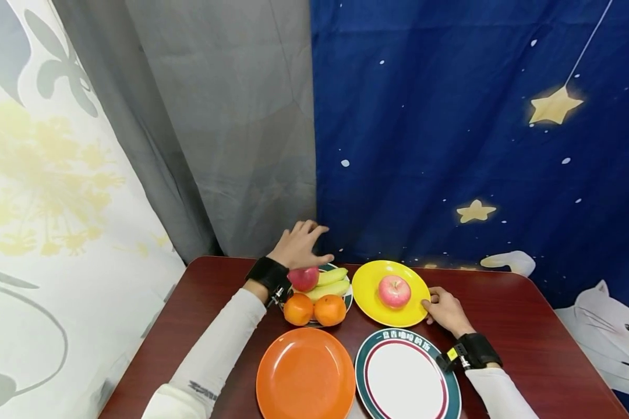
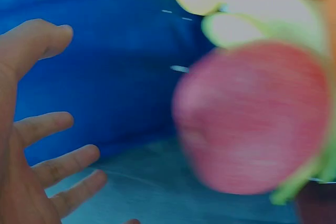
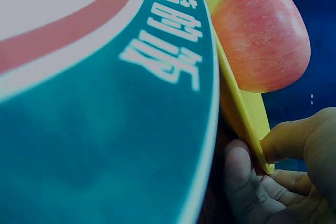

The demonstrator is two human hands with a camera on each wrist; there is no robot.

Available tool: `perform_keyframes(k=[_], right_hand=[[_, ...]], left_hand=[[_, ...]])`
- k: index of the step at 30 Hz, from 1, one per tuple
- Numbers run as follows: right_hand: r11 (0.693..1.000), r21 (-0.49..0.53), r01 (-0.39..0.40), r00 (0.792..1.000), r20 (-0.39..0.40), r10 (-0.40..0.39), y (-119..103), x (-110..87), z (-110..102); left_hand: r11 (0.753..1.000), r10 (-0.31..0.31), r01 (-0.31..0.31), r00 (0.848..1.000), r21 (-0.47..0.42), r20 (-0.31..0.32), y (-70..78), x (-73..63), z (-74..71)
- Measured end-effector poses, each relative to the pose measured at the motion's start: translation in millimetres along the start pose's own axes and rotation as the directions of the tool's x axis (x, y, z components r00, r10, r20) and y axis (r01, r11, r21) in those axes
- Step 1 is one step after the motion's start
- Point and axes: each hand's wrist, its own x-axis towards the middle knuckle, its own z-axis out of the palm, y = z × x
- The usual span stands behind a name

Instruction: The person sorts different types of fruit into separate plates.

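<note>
My left hand [image 1: 299,245] hovers over the far side of a fruit plate [image 1: 350,299], fingers spread, holding nothing. On that plate lie a red apple [image 1: 304,278], bananas [image 1: 331,282] and two oranges [image 1: 330,310]. In the left wrist view the red apple [image 2: 252,119] is apart from my fingers. My right hand [image 1: 447,311] pinches the right rim of a yellow plate [image 1: 367,291], thumb on top and fingers beneath, as the right wrist view shows. A pinkish apple [image 1: 395,291] sits on the yellow plate.
Nearer to me, an orange plate [image 1: 306,375] lies at left and a white plate with a green rim [image 1: 406,375] at right. The dark red table [image 1: 524,337] ends at the back against grey and blue curtains [image 1: 424,145].
</note>
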Motion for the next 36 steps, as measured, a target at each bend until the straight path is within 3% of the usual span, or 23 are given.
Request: perform_keyframes(k=[6, 11, 15, 29, 32, 36], right_hand=[[1.000, -0.001, 0.001, 1.000, -0.003, -0.001, 1, -1.0, -1], [1.000, 0.005, 0.001, 1.000, -0.003, -0.001, 1, -1.3, 0], [1.000, 0.012, 0.006, 1.000, -0.003, -0.006, 1, -1.7, 1], [1.000, -0.005, -0.001, 1.000, -0.012, 0.001, 0, -0.9, 0], [1.000, -0.007, -0.006, 1.000, -0.008, 0.006, 0, -1.4, 0], [1.000, -0.004, -0.010, 1.000, -0.006, 0.010, -1, -1.6, 0]], left_hand=[[0.996, -0.086, 0.089, 0.989, -0.021, 0.119, -14.1, -11.9, 39.8], [0.992, -0.113, 0.119, 0.985, -0.039, 0.131, -16.9, -16.7, 60.0], [0.992, -0.119, 0.123, 0.985, -0.017, 0.127, -17.9, -18.2, 68.0], [0.994, -0.100, 0.104, 0.988, -0.032, 0.115, -15.6, -17.3, 64.7], [0.997, -0.071, 0.073, 0.995, -0.014, 0.076, -14.2, -13.9, 56.3], [1.000, -0.007, 0.006, 0.999, -0.005, -0.033, -4.3, -2.7, 34.7]])
